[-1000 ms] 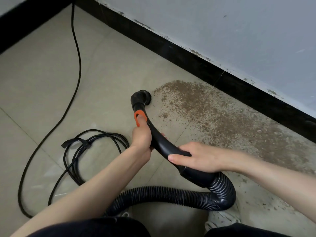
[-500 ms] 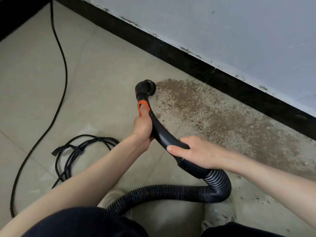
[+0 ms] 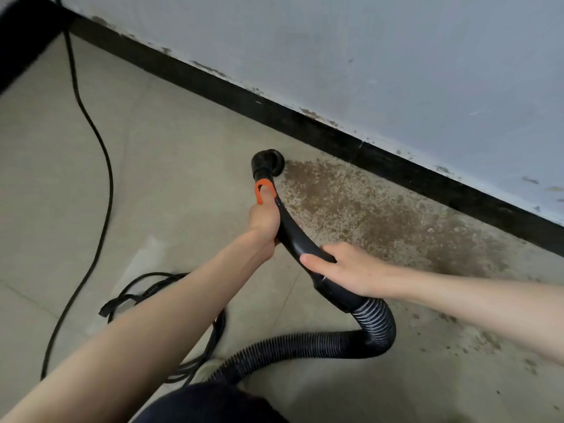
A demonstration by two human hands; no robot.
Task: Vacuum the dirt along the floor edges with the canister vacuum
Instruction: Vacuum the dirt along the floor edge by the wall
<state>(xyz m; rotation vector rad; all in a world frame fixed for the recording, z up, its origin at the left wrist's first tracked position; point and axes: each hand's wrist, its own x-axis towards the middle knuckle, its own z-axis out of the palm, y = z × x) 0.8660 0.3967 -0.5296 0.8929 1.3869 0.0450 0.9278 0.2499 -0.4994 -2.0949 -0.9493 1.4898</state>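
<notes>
A black curved vacuum handle ends in a round brush nozzle that rests on the tile floor at the left tip of a brown dirt patch. My left hand grips the handle just below its orange slider, thumb on the slider. My right hand holds the handle lower down, where the ribbed black hose joins it. The hose loops back under my arms. The canister itself is out of sight.
A black skirting board runs diagonally under a grey-white wall, close behind the nozzle. A black power cord trails down the left floor, with a coiled bundle beneath my left forearm. Scattered dirt specks lie at the right.
The nozzle has moved forward along the left edge of the dirt patch toward the skirting board. Both hands keep the same grip on the handle.
</notes>
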